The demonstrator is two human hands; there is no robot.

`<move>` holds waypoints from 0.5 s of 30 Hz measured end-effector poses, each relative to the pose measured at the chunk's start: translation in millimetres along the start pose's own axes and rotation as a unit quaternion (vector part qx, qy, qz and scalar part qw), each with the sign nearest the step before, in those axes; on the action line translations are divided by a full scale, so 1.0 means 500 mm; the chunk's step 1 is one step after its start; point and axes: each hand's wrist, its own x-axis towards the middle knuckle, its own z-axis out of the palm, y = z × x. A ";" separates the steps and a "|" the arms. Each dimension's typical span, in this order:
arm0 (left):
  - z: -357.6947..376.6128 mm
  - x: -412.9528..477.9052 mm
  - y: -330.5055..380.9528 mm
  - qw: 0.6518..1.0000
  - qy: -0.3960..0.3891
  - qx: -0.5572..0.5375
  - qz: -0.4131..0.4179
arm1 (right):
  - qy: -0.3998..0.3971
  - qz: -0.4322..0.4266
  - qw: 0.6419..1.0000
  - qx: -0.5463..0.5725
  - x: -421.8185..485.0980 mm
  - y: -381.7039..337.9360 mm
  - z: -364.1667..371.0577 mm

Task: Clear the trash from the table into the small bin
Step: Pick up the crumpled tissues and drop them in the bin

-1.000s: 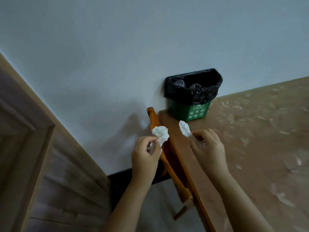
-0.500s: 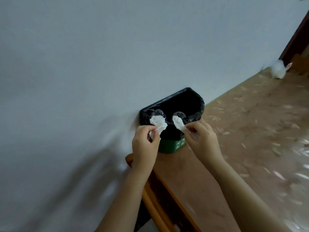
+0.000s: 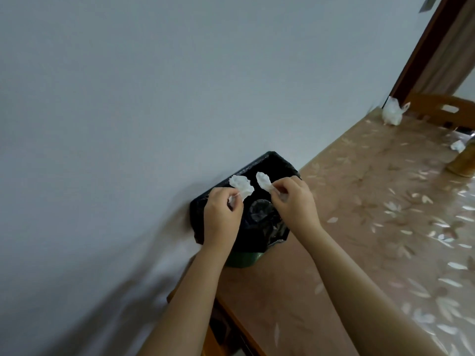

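A small green bin (image 3: pixel 243 260) with a black liner (image 3: pixel 280 163) stands on the table corner against the wall. My left hand (image 3: pixel 222 217) pinches a crumpled white tissue (image 3: pixel 241 185) over the bin's opening. My right hand (image 3: pixel 295 201) pinches a second white tissue (image 3: pixel 263 180), also above the opening. Clear plastic trash (image 3: pixel 262 210) lies inside the liner between my hands.
The table (image 3: pixel 359 227) has a glossy brown leaf-patterned cover. At its far end lie a white crumpled bag (image 3: pixel 392 114) and a small white scrap (image 3: pixel 458 145), beside a tan cylinder (image 3: pixel 462 163). A wooden chair back (image 3: pixel 447 109) stands beyond. The wall runs along the left.
Both hands have carried their tissues forward from in front of the bin to directly over its opening. The view has swung right and closer to the bin.
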 end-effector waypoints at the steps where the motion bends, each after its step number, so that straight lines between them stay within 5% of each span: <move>1: 0.006 0.004 -0.003 1.000 0.000 -0.005 -0.004 | 0.003 0.008 1.000 0.002 0.007 0.005 0.003; 15: 0.001 -0.025 -0.005 0.991 -0.068 0.083 0.078 | 0.023 -0.027 0.999 -0.025 -0.030 0.020 0.009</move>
